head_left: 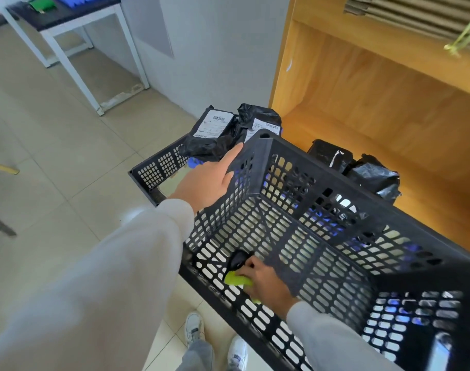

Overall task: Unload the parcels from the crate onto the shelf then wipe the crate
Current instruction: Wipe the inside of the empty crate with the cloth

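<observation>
A black perforated plastic crate (322,183) is held tilted in front of me, with no parcels inside. My left hand (209,180) grips its far left wall from outside, fingers over the rim. Inside the crate, my right hand (266,279) holds a yellow-green cloth (235,279) against the near wall. Two black parcels (354,167) lie on the wooden shelf (389,129) behind the crate. More black parcels with white labels (217,129) lie in a second black crate (159,167) to the left.
A white-legged table (76,25) with a dark top stands at the back left on the tiled floor. Flat cardboard (415,12) lies on the upper shelf. My feet in white shoes (215,341) are below the crate.
</observation>
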Motion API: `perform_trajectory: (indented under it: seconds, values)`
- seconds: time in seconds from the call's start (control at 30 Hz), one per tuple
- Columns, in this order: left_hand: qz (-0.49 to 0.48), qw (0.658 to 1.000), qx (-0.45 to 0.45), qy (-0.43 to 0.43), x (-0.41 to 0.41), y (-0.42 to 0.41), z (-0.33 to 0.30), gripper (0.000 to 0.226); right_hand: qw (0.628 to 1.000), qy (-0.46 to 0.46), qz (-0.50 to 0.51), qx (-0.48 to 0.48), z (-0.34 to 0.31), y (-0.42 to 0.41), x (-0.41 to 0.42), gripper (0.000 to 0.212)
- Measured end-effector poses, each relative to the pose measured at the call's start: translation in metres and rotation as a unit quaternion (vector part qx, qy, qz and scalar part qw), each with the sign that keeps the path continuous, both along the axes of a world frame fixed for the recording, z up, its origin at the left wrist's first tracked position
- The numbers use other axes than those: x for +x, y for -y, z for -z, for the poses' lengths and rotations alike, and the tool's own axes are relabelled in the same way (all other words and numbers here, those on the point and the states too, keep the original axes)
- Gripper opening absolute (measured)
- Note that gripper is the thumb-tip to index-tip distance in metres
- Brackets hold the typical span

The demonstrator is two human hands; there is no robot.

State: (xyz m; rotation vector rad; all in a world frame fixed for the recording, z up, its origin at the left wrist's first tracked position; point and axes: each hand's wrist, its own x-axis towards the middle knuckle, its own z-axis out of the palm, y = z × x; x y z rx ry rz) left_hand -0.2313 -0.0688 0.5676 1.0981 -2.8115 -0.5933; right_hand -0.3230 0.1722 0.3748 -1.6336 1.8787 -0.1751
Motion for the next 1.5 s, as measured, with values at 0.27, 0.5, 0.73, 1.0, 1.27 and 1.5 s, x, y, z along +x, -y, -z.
perform_trajectory:
  seconds: [0.27, 0.5, 0.73, 1.0, 1.27, 1.5]
  values:
    - [-0.001, 1.000, 0.003, -0.007, 0.000, 0.002, 0.002, 0.068, 0.983, 0.016, -0.183, -0.026, -0.004, -0.010, -0.008, 0.044]
    - [0.002, 1.000, -0.014, -0.008, 0.000, 0.003, 0.005, 0.068, 0.938, -0.130, -0.318, -0.049, -0.017, 0.012, -0.062, 0.060]
    - [0.007, 1.000, -0.014, -0.016, 0.000, 0.005, 0.006, 0.068, 0.946, -0.240, -0.215, -0.047, -0.030, 0.031, -0.125, 0.068]
    - [0.008, 0.998, -0.068, 0.009, 0.000, 0.004, 0.007, 0.067, 0.952, -0.306, -0.003, 0.000, -0.015, 0.044, -0.141, 0.065]
    - [0.010, 0.997, -0.079, 0.018, 0.000, 0.001, 0.006, 0.067, 0.956, -0.136, 0.259, 0.005, -0.019, 0.027, -0.102, 0.032]
    - [0.005, 0.999, -0.049, 0.013, 0.001, 0.003, 0.007, 0.068, 0.991, -0.046, 0.127, 0.022, -0.004, -0.017, -0.045, 0.033]
